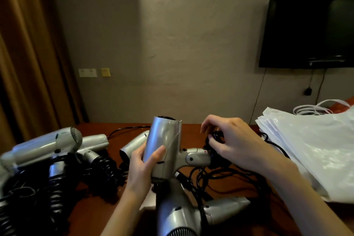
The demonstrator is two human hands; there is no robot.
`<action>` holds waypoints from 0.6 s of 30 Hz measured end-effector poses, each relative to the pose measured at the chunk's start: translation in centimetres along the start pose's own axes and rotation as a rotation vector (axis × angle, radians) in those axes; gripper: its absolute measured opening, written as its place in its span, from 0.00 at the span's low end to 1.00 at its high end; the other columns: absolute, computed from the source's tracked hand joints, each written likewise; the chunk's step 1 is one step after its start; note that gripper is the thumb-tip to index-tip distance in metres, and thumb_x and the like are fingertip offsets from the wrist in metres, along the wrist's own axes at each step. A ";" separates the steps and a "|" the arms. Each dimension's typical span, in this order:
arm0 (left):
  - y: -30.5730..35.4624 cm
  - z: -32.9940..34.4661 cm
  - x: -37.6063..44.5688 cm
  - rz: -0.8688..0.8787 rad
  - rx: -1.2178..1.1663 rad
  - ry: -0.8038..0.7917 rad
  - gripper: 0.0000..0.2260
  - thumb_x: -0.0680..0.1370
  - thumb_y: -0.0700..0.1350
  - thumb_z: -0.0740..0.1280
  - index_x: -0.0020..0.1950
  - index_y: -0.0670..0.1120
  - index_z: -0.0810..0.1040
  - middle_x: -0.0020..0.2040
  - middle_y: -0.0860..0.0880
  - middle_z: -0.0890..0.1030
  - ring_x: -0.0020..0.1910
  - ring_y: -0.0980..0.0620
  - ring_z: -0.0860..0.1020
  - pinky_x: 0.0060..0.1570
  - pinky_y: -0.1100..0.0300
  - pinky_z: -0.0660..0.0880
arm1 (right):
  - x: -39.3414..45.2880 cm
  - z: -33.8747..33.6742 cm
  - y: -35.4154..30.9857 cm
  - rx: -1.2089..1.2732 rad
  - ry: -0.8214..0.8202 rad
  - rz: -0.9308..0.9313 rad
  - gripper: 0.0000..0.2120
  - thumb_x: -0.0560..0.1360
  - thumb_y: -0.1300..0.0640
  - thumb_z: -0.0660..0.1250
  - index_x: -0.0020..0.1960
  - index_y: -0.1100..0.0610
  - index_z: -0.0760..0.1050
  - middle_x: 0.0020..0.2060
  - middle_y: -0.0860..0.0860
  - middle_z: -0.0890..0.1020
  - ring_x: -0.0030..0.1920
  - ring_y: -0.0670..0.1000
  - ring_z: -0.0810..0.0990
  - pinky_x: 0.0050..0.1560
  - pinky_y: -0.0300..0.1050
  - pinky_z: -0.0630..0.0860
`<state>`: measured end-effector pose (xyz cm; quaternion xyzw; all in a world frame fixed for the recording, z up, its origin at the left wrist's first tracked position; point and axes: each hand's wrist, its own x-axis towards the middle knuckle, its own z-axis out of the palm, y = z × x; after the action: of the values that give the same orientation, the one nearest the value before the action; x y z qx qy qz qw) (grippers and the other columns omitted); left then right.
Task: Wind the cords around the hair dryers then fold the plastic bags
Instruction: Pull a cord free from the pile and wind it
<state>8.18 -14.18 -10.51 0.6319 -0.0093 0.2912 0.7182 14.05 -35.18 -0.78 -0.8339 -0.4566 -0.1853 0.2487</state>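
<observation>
The left hand [142,161] grips the barrel of the held hair dryer [164,145], thumb across the front of the shell. The barrel stands upright, nozzle end up; the folding handle [198,157] projects sideways toward the right hand [228,140], so its long axis runs left to right, roughly parallel to the table's far edge. The right hand pinches a bunch of black cord [215,138] at the handle's free end, fingers curled round the loops. It is the nearer hand to the cord and appears to be the winding hand; the left acts as the holder.

Slack cord trails down to the table [124,136] below the handle and tangles with an unwound dryer [183,214] at the near edge. Judgement: this tangle may snag further turns.

Wound dryers [57,145] lie toward the left edge. The stacked plastic bags [314,151] occupy the right edge, just beside the right wrist, limiting room outward. Open room lies above the handle and toward the far edge.
</observation>
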 end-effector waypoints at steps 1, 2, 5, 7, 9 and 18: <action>0.1 -0.1 0.0 0.011 0.009 0.020 0.21 0.63 0.60 0.74 0.46 0.46 0.83 0.42 0.35 0.83 0.38 0.34 0.81 0.41 0.39 0.78 | -0.1 0.0 -0.5 -0.038 -0.014 -0.007 0.05 0.76 0.56 0.65 0.49 0.47 0.72 0.40 0.40 0.78 0.40 0.40 0.77 0.40 0.31 0.71; 0.2 -0.1 0.1 0.023 0.016 0.038 0.20 0.63 0.59 0.73 0.45 0.46 0.83 0.40 0.37 0.83 0.37 0.37 0.81 0.39 0.45 0.78 | -0.2 -0.1 -0.7 -0.064 -0.031 -0.002 0.04 0.76 0.54 0.65 0.50 0.47 0.72 0.40 0.42 0.79 0.40 0.42 0.77 0.40 0.33 0.72; 0.2 -0.1 0.0 0.044 0.032 0.062 0.21 0.62 0.59 0.72 0.45 0.45 0.83 0.38 0.42 0.83 0.36 0.43 0.82 0.35 0.52 0.77 | -0.2 -0.2 -0.9 -0.071 -0.082 0.047 0.05 0.75 0.52 0.65 0.50 0.48 0.73 0.43 0.44 0.80 0.41 0.42 0.77 0.41 0.36 0.73; 0.2 0.0 -0.1 0.056 0.040 0.081 0.20 0.62 0.59 0.72 0.44 0.46 0.83 0.37 0.45 0.83 0.36 0.46 0.82 0.33 0.54 0.78 | -0.1 0.0 -0.6 -0.033 -0.115 0.132 0.04 0.75 0.53 0.66 0.49 0.48 0.73 0.42 0.42 0.79 0.38 0.39 0.76 0.37 0.30 0.70; 0.3 0.1 -0.2 0.074 0.049 0.108 0.22 0.61 0.60 0.72 0.46 0.46 0.82 0.37 0.46 0.83 0.36 0.48 0.82 0.33 0.56 0.78 | 0.0 0.4 -0.4 -0.025 -0.120 0.234 0.04 0.76 0.53 0.66 0.48 0.47 0.71 0.40 0.42 0.77 0.38 0.39 0.75 0.36 0.30 0.68; -0.1 -0.1 0.0 0.060 -0.008 0.242 0.29 0.59 0.63 0.71 0.51 0.44 0.81 0.38 0.48 0.84 0.36 0.51 0.82 0.32 0.62 0.77 | 0.1 1.5 0.2 0.252 -0.226 0.367 0.05 0.78 0.54 0.65 0.53 0.46 0.76 0.41 0.45 0.82 0.43 0.46 0.83 0.41 0.43 0.82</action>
<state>8.17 -14.13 -10.62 0.5887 0.0576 0.3867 0.7075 14.40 -34.30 -1.95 -0.8808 -0.3417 0.0159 0.3274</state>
